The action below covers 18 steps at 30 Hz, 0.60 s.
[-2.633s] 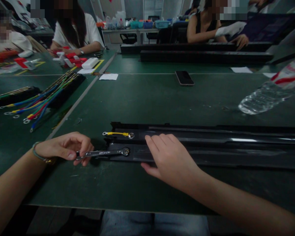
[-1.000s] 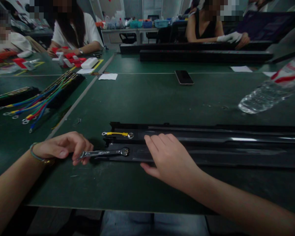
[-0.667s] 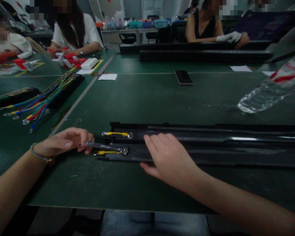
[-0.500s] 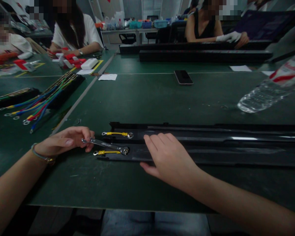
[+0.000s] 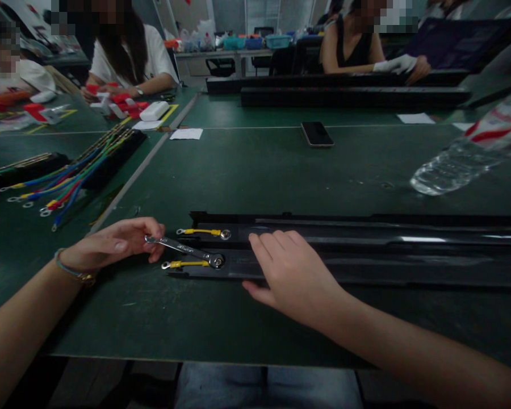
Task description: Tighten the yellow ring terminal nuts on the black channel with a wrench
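Note:
A combination wrench (image 5: 183, 248) lies slantwise over the near black channel (image 5: 366, 267), its ring end around the nut on a short yellow wire (image 5: 189, 263). My left hand (image 5: 123, 244) has its fingers curled at the wrench's free end, touching it. Behind it, a second yellow wire (image 5: 202, 232) with ring lugs is bolted to the far black channel (image 5: 344, 230). My right hand (image 5: 293, 272) lies across both channels, fingers over the top and thumb against the near edge, gripping them. Its palm hides part of the channels.
Colored cables (image 5: 85, 165) with ring lugs lie at the left. A phone (image 5: 317, 134) and a tilted water bottle (image 5: 464, 153) are farther back. Across the table, a person in white (image 5: 153, 57) handles red and white parts; another wears a white glove (image 5: 394, 65) beside long black bars (image 5: 353, 96).
The wrench's free end has swung slightly away from me, pivoting about the nut, and my left fingers moved a little with it. My right hand stays in place.

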### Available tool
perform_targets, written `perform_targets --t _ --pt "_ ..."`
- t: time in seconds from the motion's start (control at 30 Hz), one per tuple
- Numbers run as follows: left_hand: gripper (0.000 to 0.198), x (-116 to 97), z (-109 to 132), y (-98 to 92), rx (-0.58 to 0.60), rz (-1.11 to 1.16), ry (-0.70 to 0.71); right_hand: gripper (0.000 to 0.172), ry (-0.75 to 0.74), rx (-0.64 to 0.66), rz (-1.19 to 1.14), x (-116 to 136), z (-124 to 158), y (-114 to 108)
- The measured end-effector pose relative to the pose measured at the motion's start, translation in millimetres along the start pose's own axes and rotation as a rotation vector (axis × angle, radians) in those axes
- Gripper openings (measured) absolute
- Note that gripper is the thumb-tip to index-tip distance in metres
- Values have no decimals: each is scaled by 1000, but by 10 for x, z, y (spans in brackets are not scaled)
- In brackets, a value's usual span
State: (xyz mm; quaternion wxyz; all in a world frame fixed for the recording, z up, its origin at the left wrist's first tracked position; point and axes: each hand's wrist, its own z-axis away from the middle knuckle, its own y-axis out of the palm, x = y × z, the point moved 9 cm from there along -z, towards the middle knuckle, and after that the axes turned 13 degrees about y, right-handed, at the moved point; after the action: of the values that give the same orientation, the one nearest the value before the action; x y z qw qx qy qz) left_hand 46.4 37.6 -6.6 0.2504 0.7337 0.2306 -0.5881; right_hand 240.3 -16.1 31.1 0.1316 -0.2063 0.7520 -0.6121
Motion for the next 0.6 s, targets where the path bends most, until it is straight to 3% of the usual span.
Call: perform_targets --t 0.27,0.47,0.6 --pt "23 -35 22 64 74 -73 29 52 -1 -11 -3 0 2 -7" --pt "23 -66 23 228 255 -89 37 52 -2 -7 0 4 0 -12" --pt "23 -85 0 290 313 -93 35 52 -5 -18 0 4 -1 -13"
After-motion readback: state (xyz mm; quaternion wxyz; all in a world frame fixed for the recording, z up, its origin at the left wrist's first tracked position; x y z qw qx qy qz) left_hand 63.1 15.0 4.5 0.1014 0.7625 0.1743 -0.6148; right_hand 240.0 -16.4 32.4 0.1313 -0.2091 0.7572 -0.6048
